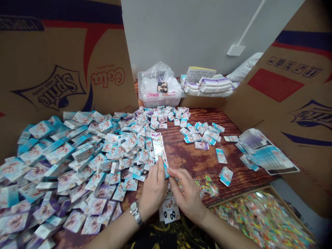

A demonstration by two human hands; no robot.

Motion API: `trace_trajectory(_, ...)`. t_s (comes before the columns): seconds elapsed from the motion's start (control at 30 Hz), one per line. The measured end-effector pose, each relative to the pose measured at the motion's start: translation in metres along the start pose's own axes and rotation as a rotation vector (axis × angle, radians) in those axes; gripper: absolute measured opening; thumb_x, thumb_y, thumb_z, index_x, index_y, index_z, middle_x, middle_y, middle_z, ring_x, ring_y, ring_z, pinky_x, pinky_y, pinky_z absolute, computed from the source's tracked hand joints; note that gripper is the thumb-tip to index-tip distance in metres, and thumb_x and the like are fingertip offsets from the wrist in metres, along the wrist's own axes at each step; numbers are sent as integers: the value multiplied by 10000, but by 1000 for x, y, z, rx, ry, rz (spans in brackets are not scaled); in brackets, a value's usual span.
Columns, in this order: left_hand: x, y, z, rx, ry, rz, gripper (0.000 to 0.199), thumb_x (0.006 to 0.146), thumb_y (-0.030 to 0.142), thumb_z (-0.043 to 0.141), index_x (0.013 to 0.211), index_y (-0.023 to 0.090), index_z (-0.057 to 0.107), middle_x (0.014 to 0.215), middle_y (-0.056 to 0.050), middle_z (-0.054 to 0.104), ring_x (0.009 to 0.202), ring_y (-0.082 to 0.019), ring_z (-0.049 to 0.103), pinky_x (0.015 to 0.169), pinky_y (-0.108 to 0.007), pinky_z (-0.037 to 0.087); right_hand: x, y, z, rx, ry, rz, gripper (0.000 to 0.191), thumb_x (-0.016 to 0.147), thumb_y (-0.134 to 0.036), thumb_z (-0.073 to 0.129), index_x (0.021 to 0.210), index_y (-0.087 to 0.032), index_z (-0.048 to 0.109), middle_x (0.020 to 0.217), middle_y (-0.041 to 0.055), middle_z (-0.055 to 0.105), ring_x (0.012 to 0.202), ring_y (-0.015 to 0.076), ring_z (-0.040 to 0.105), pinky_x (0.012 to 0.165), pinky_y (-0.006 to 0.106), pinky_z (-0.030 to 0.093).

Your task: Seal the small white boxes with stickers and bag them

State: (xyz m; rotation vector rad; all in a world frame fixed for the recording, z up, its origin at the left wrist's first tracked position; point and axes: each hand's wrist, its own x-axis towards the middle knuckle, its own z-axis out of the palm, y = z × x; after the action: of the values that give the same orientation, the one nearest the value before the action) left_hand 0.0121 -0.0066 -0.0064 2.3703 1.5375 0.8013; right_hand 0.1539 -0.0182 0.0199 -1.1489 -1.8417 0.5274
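My left hand (153, 191) grips the lower end of a long printed card strip (158, 148), which stands up over the edge of a large heap of small white-and-blue boxes (77, 166) with a red hand print. A metal wristwatch (136, 213) sits on that wrist. My right hand (187, 194) reaches in beside it, its fingertips pinching a small clear packet (178, 183). Below the hands lies a white card with black rings (169, 209). A few loose clusters of the same boxes (201, 133) are spread to the right on the wooden table (181, 155).
Flattened cardboard panels (62, 58) with printed logos stand at both sides. A tray of colourful packets (261, 218) lies at the lower right. A plastic tub with a clear bag (158, 88) and stacked wrapped packs (207, 86) stand at the back. Printed sheets (267, 152) lie at the right.
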Motion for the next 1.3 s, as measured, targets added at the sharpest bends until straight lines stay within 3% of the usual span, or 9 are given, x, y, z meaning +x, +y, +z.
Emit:
trace_trajectory(0.23, 1, 4, 0, -39, -2, -1, 766, 858, 92, 382, 1453, 121, -100, 1144, -183, 484, 1011, -263, 470, 820, -393, 480, -2, -2, 5, 39, -10, 121, 382, 916, -171, 454, 1295, -215, 428, 1174, 97, 596, 1099, 205, 559, 928, 384, 485)
trace_trajectory(0.37, 2, -2, -5, -32, 17, 30, 734, 862, 81, 353, 1457, 119, -75, 1130, -178, 500, 1003, -256, 481, 832, -396, 476, 5, 2, 5, 92, -165, 54, 443, 935, -187, 411, 1374, -206, 355, 1312, 107, 522, 1210, 211, 492, 1000, 399, 441)
trace_trajectory(0.57, 39, -54, -62, 409, 73, -21, 641, 909, 292, 425, 1446, 63, 160, 1046, -189, 576, 917, -292, 518, 740, -395, 482, 48, 61, -4, -37, -409, -4, 479, 931, -317, 466, 1389, -242, 347, 1334, 92, 514, 1249, 235, 452, 1016, 462, 401)
trace_trajectory(0.7, 65, -87, -102, 621, 105, -133, 601, 896, 335, 450, 1401, 47, 298, 1259, -256, 478, 1123, -400, 441, 871, -527, 413, 68, 105, 10, -315, -732, -217, 764, 802, -443, 639, 1432, -187, 292, 1476, 129, 304, 1372, 308, 223, 1091, 508, 261)
trace_trajectory(0.8, 63, -90, -110, 620, 187, -133, 572, 882, 317, 483, 1378, 64, 349, 1377, -263, 367, 1257, -441, 312, 964, -612, 306, 66, 118, 24, -429, -856, -279, 806, 774, -507, 647, 1429, -193, 299, 1474, 124, 309, 1367, 323, 230, 1086, 541, 234)
trace_trajectory(0.93, 42, -74, -96, 401, 264, -26, 530, 863, 294, 538, 1339, 100, 408, 1340, -222, 431, 1283, -373, 332, 1024, -560, 307, 58, 117, 30, -495, -798, -344, 631, 837, -489, 579, 1374, -208, 401, 1412, 110, 424, 1333, 297, 320, 1062, 542, 267)
trace_trajectory(1.1, 17, -45, -69, -61, 156, 48, 413, 876, 259, 527, 1281, 201, 469, 1221, -115, 564, 1154, -249, 503, 990, -457, 407, 44, 115, 34, -484, -674, -355, 384, 907, -410, 509, 1261, -262, 531, 1302, 64, 556, 1265, 254, 431, 1044, 515, 297)
trace_trajectory(1.2, 2, -25, -59, -377, -36, -96, 343, 883, 316, 512, 1206, 207, 541, 1133, -98, 623, 1034, -231, 574, 913, -419, 454, 36, 114, 37, -428, -569, -301, 274, 922, -345, 504, 1172, -287, 601, 1224, 37, 618, 1215, 236, 487, 1019, 487, 333)
trace_trajectory(1.3, -13, -5, -49, -845, -387, -385, 340, 881, 439, 489, 1065, 191, 631, 965, -82, 680, 864, -201, 626, 796, -340, 489, 34, 104, 27, -359, -445, -273, 235, 914, -297, 520, 1117, -285, 637, 1215, 41, 623, 1154, 226, 535, 985, 461, 376)
